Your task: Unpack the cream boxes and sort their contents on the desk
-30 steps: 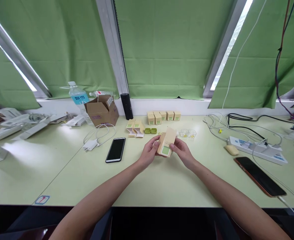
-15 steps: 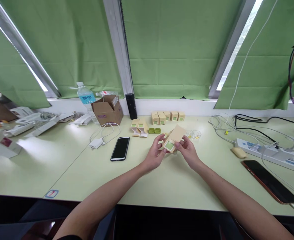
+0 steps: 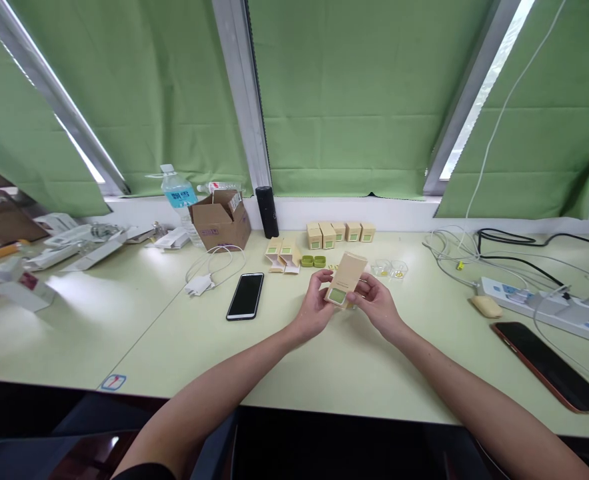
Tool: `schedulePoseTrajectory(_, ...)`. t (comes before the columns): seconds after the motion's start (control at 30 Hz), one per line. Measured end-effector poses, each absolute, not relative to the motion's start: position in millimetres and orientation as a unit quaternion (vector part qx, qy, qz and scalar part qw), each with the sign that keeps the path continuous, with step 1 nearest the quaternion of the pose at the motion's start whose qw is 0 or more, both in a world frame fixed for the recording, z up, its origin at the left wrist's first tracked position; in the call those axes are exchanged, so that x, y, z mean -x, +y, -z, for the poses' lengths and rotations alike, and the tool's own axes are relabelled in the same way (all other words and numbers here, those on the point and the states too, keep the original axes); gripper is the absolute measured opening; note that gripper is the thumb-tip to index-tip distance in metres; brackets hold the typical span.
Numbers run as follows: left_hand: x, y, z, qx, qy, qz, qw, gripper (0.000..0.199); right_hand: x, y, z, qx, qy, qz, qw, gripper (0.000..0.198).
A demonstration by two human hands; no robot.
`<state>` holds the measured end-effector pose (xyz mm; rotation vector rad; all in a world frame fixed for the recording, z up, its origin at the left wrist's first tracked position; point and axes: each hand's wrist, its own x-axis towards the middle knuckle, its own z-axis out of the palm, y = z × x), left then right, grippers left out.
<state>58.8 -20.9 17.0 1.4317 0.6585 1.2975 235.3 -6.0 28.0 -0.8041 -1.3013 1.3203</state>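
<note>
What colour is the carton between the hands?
Tan carton, green patch; see head view.

- Centre: a carton (image 3: 350,271) between the person's left hand (image 3: 315,308) and right hand (image 3: 378,307).
- Behind it, at the rear of the table (image 3: 294,380): a row of small boxes (image 3: 340,233).
- Left of the carton: two tubs (image 3: 319,263), then open boxes (image 3: 288,249).
- Right of it: cups (image 3: 399,274).
- Centre left: a phone (image 3: 245,297), right of a charger (image 3: 199,285).
- Lower right: a second phone (image 3: 551,367) before a power strip (image 3: 544,312).

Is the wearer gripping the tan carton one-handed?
No, the left hand and right hand both hold the tan carton.
</note>
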Motion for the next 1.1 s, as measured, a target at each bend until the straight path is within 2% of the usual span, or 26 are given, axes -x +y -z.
schedulePoseTrajectory(0.33, -56.6, -23.5, -14.7, -0.608, 0.263, -0.542, 0.517, 0.052, -236.4, -7.0, -31.9, 0.333, -0.545, -0.558, 0.53, 0.057)
schedulePoseTrajectory(0.63, -53.8, -27.1, -17.8, -0.647, 0.272, -0.516, 0.491, 0.062, -237.6, -5.2, -36.7, 0.344, -0.497, -0.579, 0.547, 0.06)
schedulePoseTrajectory(0.87, -55.3, -28.4, -20.6, -0.648, 0.345, -0.528, 0.427, 0.056, -236.9, -5.2, -31.4, 0.351, -0.514, -0.57, 0.537, 0.064)
schedulePoseTrajectory(1.0, -54.8, -28.2, -17.9, -0.665, 0.345, -0.545, 0.378, 0.043, -236.9, -2.1, -25.7, 0.361, -0.515, -0.557, 0.542, 0.065)
schedulePoseTrajectory(1.1, -52.8, -28.2, -15.8, -0.673, 0.368, -0.528, 0.364, 0.041, -235.8, -1.8, -23.2, 0.365, -0.503, -0.558, 0.55, 0.067)
